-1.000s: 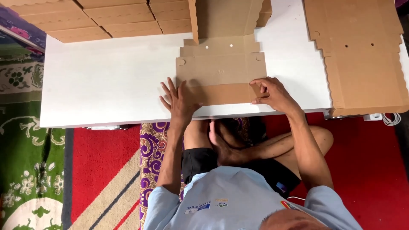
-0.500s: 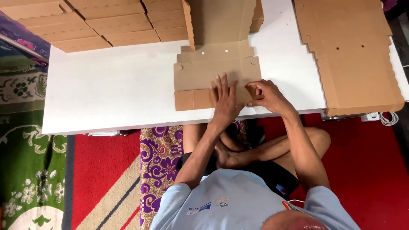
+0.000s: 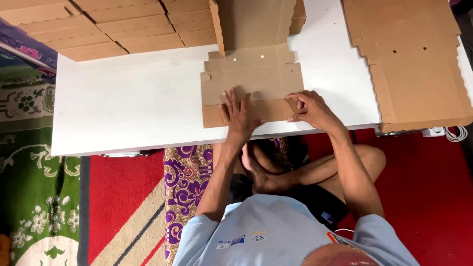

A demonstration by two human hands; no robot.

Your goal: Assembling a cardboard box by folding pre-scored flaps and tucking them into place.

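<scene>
A flat brown cardboard box blank (image 3: 249, 81) lies on the low white table (image 3: 128, 106), its near flap at the table's front edge. My left hand (image 3: 238, 114) rests flat on that near flap with fingers spread, pressing down. My right hand (image 3: 309, 108) sits at the flap's right end, fingers curled and pinching the cardboard edge. Part of the blank stands up at the far side (image 3: 251, 22).
Folded cardboard boxes (image 3: 123, 24) are stacked at the table's far left. A pile of flat cardboard blanks (image 3: 414, 59) lies on the right end. Red and green patterned rugs (image 3: 44, 197) cover the floor. My crossed legs are under the table edge. A white cable (image 3: 456, 133) hangs at right.
My left hand slid from the flap's left end toward the middle. My right hand stayed at the flap's right end. The camera view shifted slightly.
</scene>
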